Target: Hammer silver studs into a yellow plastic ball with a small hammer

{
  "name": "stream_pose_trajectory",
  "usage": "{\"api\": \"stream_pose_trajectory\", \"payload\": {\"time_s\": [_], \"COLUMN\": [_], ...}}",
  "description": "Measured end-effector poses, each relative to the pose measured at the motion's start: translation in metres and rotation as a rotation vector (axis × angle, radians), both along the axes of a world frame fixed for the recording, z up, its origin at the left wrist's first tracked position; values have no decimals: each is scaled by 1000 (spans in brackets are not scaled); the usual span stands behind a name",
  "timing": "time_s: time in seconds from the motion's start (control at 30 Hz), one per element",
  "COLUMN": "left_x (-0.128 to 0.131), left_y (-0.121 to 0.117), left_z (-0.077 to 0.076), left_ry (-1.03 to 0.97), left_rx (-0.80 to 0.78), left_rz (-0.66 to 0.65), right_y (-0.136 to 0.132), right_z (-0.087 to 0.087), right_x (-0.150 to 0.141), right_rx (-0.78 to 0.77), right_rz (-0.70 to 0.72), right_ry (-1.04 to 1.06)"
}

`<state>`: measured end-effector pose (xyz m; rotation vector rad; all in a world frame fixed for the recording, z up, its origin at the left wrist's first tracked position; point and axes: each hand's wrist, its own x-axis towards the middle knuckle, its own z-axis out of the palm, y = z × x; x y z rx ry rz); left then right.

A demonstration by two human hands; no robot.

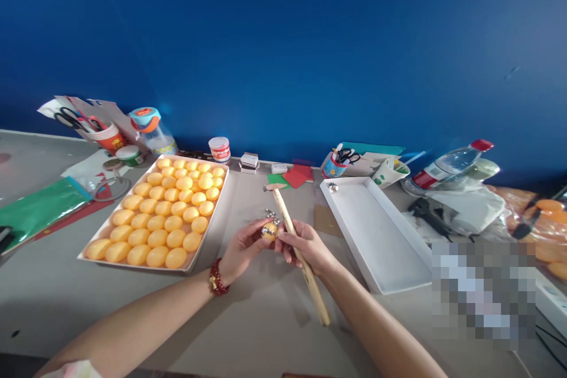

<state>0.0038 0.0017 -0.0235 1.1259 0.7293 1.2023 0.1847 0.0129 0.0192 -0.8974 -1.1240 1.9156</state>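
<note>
My left hand (pixel 239 248), with a dark red bead bracelet at the wrist, pinches an orange ball (pixel 270 235). Silver metal beads or a short chain (pixel 271 217) sit against the ball's top; how they are attached is too small to tell. Wrapped in my right hand (pixel 308 242) is a hammer (pixel 315 294) with a pale wooden handle. Its head points away from me and its handle end towards me. The right fingertips reach close to the ball, perhaps touching it. Left of my hands, a shallow box (pixel 220 192) holds rows of orange balls.
At right lies a shallow white box (pixel 381 236) with a small silver cluster (pixel 332 187) in its far corner. Red paper (pixel 297 176), a cup of scissors (pixel 335 166), a plastic bottle (pixel 447 166) and a lidded tub (pixel 220 149) stand along the blue wall.
</note>
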Motion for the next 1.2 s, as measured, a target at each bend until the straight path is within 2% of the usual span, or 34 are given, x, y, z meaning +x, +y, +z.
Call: {"api": "stream_pose_trajectory", "payload": {"time_s": [0.47,1.2], "left_x": [-1,0], "left_y": [0,1], "left_z": [2,2], "left_ry": [96,87], "left_rx": [10,20], "left_rz": [44,28], "right_y": [-1,0], "right_z": [1,1], "right_x": [-3,-2], "right_rx": [20,30], "right_rz": [-23,-16], "right_ry": [-19,-85]}}
